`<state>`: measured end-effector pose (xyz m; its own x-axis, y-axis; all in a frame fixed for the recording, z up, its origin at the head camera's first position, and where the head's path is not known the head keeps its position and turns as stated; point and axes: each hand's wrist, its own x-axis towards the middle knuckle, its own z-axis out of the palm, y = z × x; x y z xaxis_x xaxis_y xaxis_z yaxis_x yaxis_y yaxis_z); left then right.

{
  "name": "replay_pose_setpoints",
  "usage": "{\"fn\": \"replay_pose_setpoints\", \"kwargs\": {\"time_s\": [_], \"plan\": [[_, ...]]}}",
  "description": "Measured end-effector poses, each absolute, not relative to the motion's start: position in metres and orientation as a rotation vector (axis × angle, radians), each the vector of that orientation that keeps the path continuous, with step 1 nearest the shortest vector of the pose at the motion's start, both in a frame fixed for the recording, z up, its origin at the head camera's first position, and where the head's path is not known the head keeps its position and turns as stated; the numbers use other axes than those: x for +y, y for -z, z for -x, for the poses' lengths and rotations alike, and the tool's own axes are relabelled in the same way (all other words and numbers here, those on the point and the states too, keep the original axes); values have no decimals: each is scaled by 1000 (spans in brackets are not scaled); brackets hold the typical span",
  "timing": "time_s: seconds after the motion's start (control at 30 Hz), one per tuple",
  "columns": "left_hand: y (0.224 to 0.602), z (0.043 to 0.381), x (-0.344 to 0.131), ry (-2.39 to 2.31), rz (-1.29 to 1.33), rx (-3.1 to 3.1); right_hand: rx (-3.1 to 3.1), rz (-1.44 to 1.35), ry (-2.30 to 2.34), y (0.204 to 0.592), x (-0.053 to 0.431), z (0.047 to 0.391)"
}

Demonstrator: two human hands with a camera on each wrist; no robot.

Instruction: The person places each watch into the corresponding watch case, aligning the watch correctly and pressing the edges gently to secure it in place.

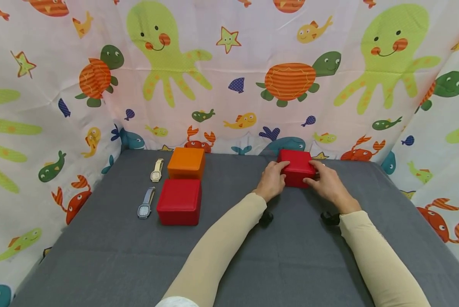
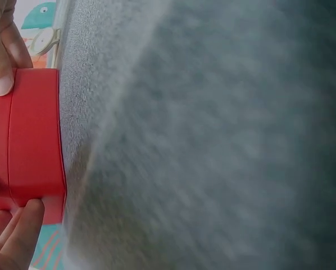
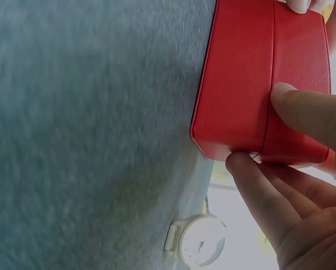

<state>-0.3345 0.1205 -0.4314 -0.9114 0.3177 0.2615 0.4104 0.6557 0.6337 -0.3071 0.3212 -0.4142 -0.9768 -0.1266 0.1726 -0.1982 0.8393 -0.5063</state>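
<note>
A closed red box point(image 1: 296, 164) sits at the back right of the grey table, a seam running round its side. My left hand point(image 1: 272, 181) grips its left side, fingertips against the wall. On the right side, my right hand point(image 1: 330, 185) holds it, thumb on the front near the seam point(image 3: 272, 67) and fingers round the side. A pale watch point(image 3: 203, 242) is beside the box near my right fingers; in the head view that hand hides most of it. The left wrist view also shows the watch point(image 2: 42, 41) beyond the right hand.
On the left stand an orange box point(image 1: 186, 163) and, in front of it, another red box point(image 1: 179, 201). Beside them lie a gold-coloured watch point(image 1: 157, 170) and a blue-strapped watch point(image 1: 146, 203). A sea-animal curtain point(image 1: 229, 76) hangs behind the grey table point(image 1: 252, 264).
</note>
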Motion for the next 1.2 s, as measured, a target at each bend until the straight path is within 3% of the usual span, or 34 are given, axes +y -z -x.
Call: {"fn": "replay_pose_setpoints", "kwargs": {"time_s": [1.2], "plan": [[435,292,44,1232,535,-2654,-2815,-450,-879,416,252,279]]}}
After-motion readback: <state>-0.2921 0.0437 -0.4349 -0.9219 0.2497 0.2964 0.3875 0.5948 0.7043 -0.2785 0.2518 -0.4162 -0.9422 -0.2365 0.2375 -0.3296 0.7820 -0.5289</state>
